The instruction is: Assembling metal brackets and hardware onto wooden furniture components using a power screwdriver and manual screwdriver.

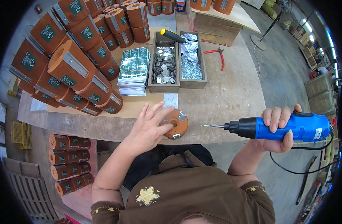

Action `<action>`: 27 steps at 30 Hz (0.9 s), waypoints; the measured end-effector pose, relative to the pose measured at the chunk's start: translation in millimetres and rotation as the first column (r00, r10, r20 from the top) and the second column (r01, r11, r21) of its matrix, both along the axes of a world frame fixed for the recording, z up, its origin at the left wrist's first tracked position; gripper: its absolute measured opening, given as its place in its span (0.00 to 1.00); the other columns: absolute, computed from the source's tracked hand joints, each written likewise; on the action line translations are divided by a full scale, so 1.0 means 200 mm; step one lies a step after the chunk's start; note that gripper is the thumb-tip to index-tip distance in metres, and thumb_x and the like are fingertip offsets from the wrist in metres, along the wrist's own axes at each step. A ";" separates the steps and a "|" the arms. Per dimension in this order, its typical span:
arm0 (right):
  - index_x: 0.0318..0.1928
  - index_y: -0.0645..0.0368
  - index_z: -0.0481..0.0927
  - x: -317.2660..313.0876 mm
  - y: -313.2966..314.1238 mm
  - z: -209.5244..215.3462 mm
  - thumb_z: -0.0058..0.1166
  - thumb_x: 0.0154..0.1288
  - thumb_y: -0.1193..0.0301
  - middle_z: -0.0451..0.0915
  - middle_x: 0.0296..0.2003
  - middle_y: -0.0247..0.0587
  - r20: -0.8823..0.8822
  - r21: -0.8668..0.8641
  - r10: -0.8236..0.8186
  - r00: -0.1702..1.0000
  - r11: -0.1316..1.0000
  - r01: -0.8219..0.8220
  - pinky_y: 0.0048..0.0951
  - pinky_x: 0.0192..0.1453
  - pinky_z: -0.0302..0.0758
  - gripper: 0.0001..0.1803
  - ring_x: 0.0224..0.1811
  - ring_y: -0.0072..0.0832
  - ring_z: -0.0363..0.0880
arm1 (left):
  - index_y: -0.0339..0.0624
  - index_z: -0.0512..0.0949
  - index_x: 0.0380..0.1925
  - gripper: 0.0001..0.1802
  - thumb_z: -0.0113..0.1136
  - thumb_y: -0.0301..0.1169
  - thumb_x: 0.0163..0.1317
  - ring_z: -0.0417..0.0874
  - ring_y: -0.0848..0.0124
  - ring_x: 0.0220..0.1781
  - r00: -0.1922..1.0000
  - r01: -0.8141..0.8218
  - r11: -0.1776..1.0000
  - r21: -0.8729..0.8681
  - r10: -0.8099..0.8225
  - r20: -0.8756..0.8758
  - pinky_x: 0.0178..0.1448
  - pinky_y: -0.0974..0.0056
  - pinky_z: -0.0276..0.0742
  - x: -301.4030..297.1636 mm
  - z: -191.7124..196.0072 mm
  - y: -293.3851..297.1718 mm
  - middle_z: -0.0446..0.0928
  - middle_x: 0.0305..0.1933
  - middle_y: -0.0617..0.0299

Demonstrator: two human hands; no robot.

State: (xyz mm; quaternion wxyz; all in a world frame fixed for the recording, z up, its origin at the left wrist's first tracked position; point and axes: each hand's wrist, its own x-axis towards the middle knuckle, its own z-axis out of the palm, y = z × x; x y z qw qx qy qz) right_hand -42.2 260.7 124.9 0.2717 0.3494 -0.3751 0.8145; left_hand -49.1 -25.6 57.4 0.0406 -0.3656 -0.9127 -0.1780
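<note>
A round brown block (181, 126) stands on end near the front edge of the table (230, 97), its hole facing up and two bright bits of metal (182, 113) showing at its rim. The left hand (148, 125) touches it with spread fingers, one close to the hole; whether it truly grips or only steadies the block, I cannot tell. To the right, the right hand (279, 127) is wrapped round a blue electric screwdriver (290, 127), its bit (214, 126) pointing at the block but apart from it. So the metal seems to be in place on this one, though whether it is screwed tight cannot be seen, and its side is too hidden to show any label. Beyond lie a stack of green labels (133, 69), a box of metal pieces (164, 65), and a box of screws (191, 70) with crumpled paper (189, 46), a yellow-and-black tool handle (172, 36) across them, and red pliers (220, 58) alongside. Many blocks with metal strips and green labels, apparently done, are piled at left (72, 63), with more in rows (70, 161) below; the well-stocked supplies suggest plenty could follow.
</note>
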 end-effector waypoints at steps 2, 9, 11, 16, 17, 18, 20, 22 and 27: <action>0.58 0.64 0.51 0.00 0.01 -0.01 0.46 0.52 0.69 0.67 0.29 0.38 -0.003 0.006 0.002 1.000 1.000 -0.002 0.30 0.33 0.69 0.33 0.25 0.25 0.69 | 0.50 0.76 0.36 0.21 0.65 0.32 0.36 0.57 0.57 0.63 0.999 0.012 1.000 -0.002 -0.012 0.030 0.63 0.46 0.52 0.00 -0.02 0.00 0.61 0.59 0.62; 0.58 0.64 0.51 -0.01 0.01 -0.01 0.46 0.53 0.69 0.66 0.28 0.38 -0.002 -0.011 0.013 1.000 1.000 -0.013 0.30 0.33 0.69 0.32 0.25 0.25 0.68 | 0.45 0.73 0.43 0.27 0.64 0.41 0.41 0.65 0.57 0.59 0.999 0.028 0.983 0.180 -0.021 -0.041 0.60 0.47 0.58 0.05 -0.14 -0.03 0.66 0.57 0.60; 0.58 0.64 0.51 -0.03 0.01 -0.02 0.46 0.53 0.69 0.66 0.28 0.38 0.004 -0.013 0.023 1.000 1.000 -0.023 0.30 0.33 0.69 0.32 0.25 0.25 0.68 | 0.44 0.73 0.44 0.28 0.64 0.43 0.41 0.65 0.56 0.59 0.999 -0.013 0.979 0.204 0.022 -0.043 0.60 0.47 0.58 0.05 -0.12 -0.02 0.66 0.57 0.59; 0.57 0.63 0.51 -0.03 -0.01 -0.03 0.46 0.53 0.69 0.67 0.28 0.38 0.019 -0.013 0.038 0.999 0.999 -0.038 0.30 0.33 0.68 0.32 0.25 0.25 0.68 | 0.44 0.72 0.46 0.31 0.63 0.47 0.41 0.65 0.54 0.58 0.993 -0.084 0.987 0.135 0.094 -0.072 0.60 0.48 0.58 0.05 -0.10 -0.01 0.67 0.56 0.56; 0.57 0.63 0.51 -0.03 -0.01 -0.03 0.46 0.53 0.69 0.67 0.29 0.38 0.021 -0.001 0.036 0.999 0.999 -0.036 0.30 0.33 0.68 0.32 0.25 0.25 0.68 | 0.44 0.72 0.46 0.32 0.63 0.47 0.40 0.66 0.54 0.58 0.992 -0.072 0.990 0.119 0.084 -0.096 0.60 0.48 0.58 0.05 -0.11 -0.02 0.66 0.56 0.56; 0.57 0.63 0.51 -0.03 0.00 -0.03 0.46 0.53 0.69 0.67 0.29 0.38 0.024 0.011 0.032 0.999 0.999 -0.032 0.30 0.33 0.68 0.32 0.25 0.25 0.68 | 0.43 0.72 0.46 0.32 0.63 0.47 0.40 0.66 0.54 0.57 0.990 -0.059 0.993 0.104 0.072 -0.119 0.59 0.47 0.58 0.06 -0.12 -0.03 0.66 0.56 0.56; 0.57 0.63 0.51 -0.03 0.00 -0.03 0.46 0.52 0.69 0.67 0.29 0.38 0.019 0.007 0.024 1.000 1.000 -0.024 0.29 0.33 0.68 0.32 0.25 0.25 0.69 | 0.43 0.72 0.46 0.32 0.63 0.47 0.40 0.67 0.53 0.56 0.990 -0.071 0.986 0.150 0.088 -0.113 0.59 0.48 0.60 0.05 -0.13 -0.04 0.66 0.56 0.54; 0.57 0.63 0.51 -0.02 0.00 -0.03 0.46 0.52 0.69 0.67 0.29 0.38 0.016 0.004 0.017 1.000 1.000 -0.017 0.29 0.33 0.68 0.32 0.25 0.24 0.69 | 0.42 0.71 0.46 0.32 0.64 0.46 0.40 0.67 0.53 0.56 0.989 -0.083 0.977 0.195 0.105 -0.104 0.58 0.49 0.61 0.05 -0.12 -0.04 0.65 0.56 0.53; 0.58 0.64 0.51 -0.02 0.00 -0.05 0.46 0.52 0.70 0.67 0.28 0.38 0.040 -0.018 -0.009 0.999 1.000 0.010 0.29 0.32 0.69 0.33 0.24 0.25 0.68 | 0.34 0.69 0.47 0.29 0.63 0.38 0.46 0.69 0.51 0.51 0.814 -0.551 0.700 0.454 0.332 0.477 0.53 0.56 0.67 0.04 -0.06 0.10 0.67 0.52 0.45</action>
